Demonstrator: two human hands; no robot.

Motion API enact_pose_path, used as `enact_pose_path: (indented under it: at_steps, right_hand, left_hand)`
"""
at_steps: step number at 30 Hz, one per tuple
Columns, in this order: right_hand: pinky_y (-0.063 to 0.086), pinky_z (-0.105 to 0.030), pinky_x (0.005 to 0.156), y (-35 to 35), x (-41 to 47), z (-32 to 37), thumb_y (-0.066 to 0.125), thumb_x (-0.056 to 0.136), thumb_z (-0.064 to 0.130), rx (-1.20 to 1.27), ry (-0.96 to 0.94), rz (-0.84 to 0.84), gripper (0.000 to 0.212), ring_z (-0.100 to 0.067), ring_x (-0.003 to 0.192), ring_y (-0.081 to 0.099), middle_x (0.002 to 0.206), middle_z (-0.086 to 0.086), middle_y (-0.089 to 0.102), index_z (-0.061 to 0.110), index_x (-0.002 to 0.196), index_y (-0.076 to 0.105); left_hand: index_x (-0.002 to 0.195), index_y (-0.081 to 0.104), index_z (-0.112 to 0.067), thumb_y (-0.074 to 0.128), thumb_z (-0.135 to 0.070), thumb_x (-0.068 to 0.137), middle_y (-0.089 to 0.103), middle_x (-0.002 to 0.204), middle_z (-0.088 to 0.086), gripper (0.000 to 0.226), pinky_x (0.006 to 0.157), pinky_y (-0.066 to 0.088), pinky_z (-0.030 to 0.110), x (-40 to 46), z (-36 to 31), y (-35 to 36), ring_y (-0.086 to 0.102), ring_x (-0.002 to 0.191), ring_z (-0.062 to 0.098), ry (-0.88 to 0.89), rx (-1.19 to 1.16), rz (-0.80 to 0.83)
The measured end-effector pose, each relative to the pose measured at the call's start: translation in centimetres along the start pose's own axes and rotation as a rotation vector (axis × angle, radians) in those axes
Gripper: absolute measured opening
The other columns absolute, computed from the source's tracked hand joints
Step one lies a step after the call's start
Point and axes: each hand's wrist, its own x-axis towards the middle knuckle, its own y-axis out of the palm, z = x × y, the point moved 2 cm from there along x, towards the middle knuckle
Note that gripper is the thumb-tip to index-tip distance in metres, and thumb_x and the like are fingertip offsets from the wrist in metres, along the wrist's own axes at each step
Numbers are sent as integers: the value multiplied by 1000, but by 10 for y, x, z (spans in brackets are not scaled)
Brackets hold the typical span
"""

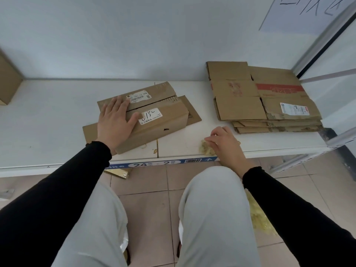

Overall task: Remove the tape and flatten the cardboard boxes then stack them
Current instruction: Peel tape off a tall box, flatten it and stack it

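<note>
1. White shelf (57,116) carries all the cardboard; a blue label strip (159,163) runs along part of its front edge
2. Cardboard box (154,120) lies mid-shelf, nearer the front edge, partly collapsed, end flaps spread out flat at its left and right; two white labels on its top faces
3. Left hand (113,120) rests palm-down on the left part of the box, fingers spread apart, thumb lying on the lower white label; pressing flat, not gripping
4. Right hand (225,143) is near the front edge, right of the box and apart from it, fingers curled together over a crumpled wad of yellowish tape (206,148); fingertips touch the wad, firm pinch cannot be told
5. Stack of flattened boxes (269,101) sits at the shelf's right end, back edge against the wall, several layers, red band and white label on the top sheet
6. Another brown box (7,81) stands at the far left edge, cut off by the frame
7. More crumpled tape (260,218) lies on the tiled floor beside the person's right knee
</note>
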Motion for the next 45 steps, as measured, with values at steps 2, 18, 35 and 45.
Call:
enact_pose_path:
  at_steps: [2,18,35,45]
  right_hand:
    - [50,-41,80,3,1,0,59,99,10,6,38,28,30,-27,103,51,101,-5,64,13,127,70]
    - [46,-40,101,-22,19,-16,29,109,45,451,519,360,65,-25,115,65,114,-7,75,21,163,2]
    - [31,-48,119,-6,155,133,39,106,37,744,502,19,60,-28,148,31,162,-6,34,18,161,20]
    - [39,-22,86,7,144,128,47,103,41,1233,571,-448,35,-6,109,54,112,11,58,34,137,43]
  left_hand:
    - [157,33,-23,30,-64,102,27,166,5,69,126,6,42,0,0,0,16,155,21,1,0,-1]
    - [156,36,-21,37,-61,102,29,165,7,67,126,6,42,0,-1,-3,17,154,22,5,-48,-1]
    - [159,17,-35,66,-85,68,32,162,5,115,115,29,51,36,20,-41,26,149,28,-176,-220,245]
    - [107,59,-21,53,-70,90,62,92,-3,52,63,39,30,73,51,-66,60,85,19,-214,-417,100]
